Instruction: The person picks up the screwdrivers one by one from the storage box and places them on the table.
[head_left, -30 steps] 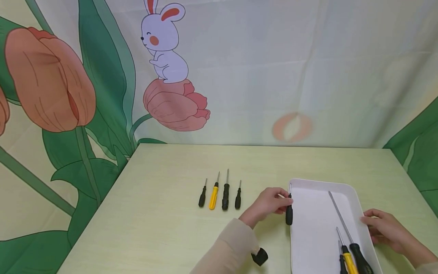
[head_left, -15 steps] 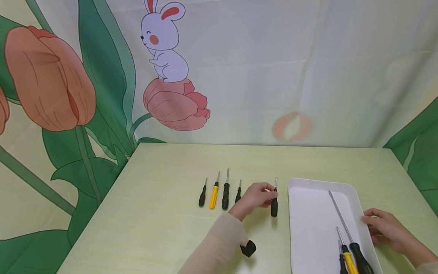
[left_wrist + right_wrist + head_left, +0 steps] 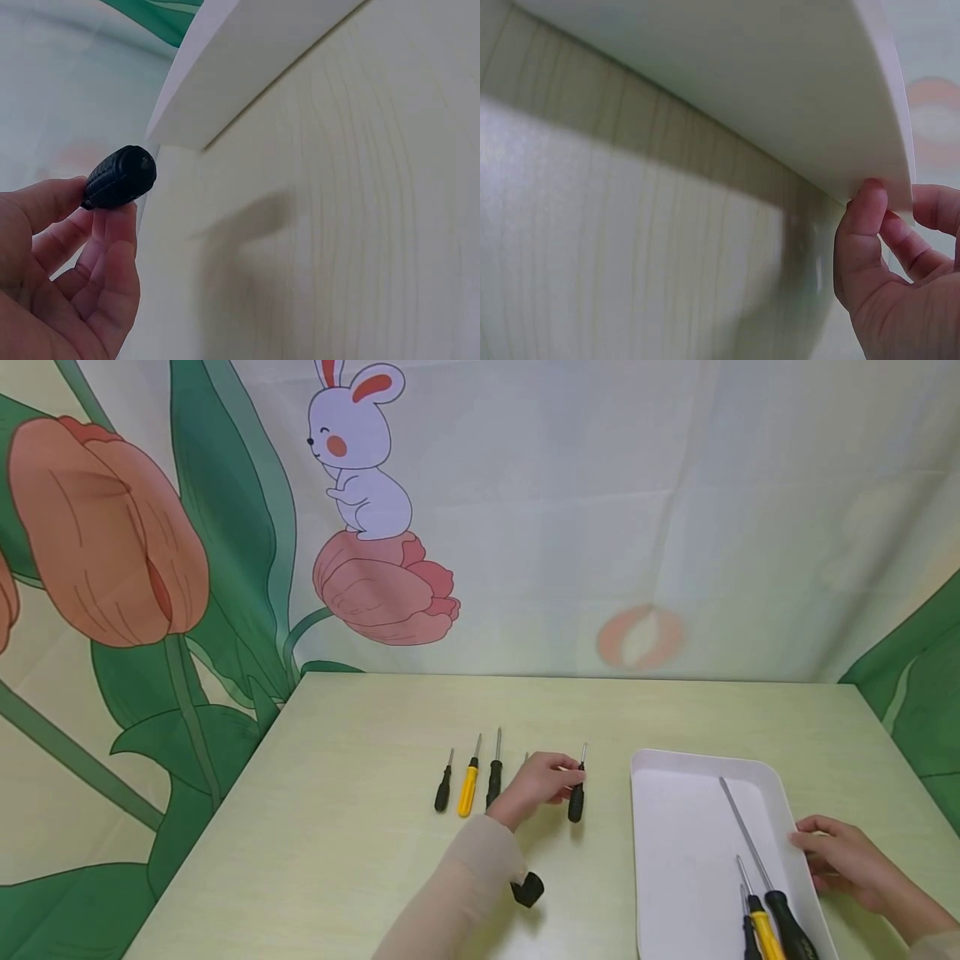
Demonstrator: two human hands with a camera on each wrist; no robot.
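My left hand (image 3: 534,787) pinches a small black screwdriver (image 3: 576,803) between thumb and fingers, its shaft pointing up and away. In the left wrist view the butt of its black handle (image 3: 124,178) faces the camera, above a shadow on the table. On the right, my right hand (image 3: 851,864) grips the side of a white tray (image 3: 690,852); the right wrist view has the thumb and fingers on either side of the tray wall (image 3: 780,82). Inside the tray lie a long black screwdriver (image 3: 791,927), a yellow-handled one (image 3: 763,929) and a small black one (image 3: 750,935).
Left of my left hand, a row on the table holds a small black screwdriver (image 3: 442,792), a yellow one (image 3: 468,789) and a longer black one (image 3: 496,777). Another is mostly hidden behind the hand. A printed curtain (image 3: 540,527) hangs behind the table (image 3: 337,827).
My left hand has carried the black screwdriver from the tray's left edge leftward, over the table toward the row. The right hand and the tray have stayed in place.
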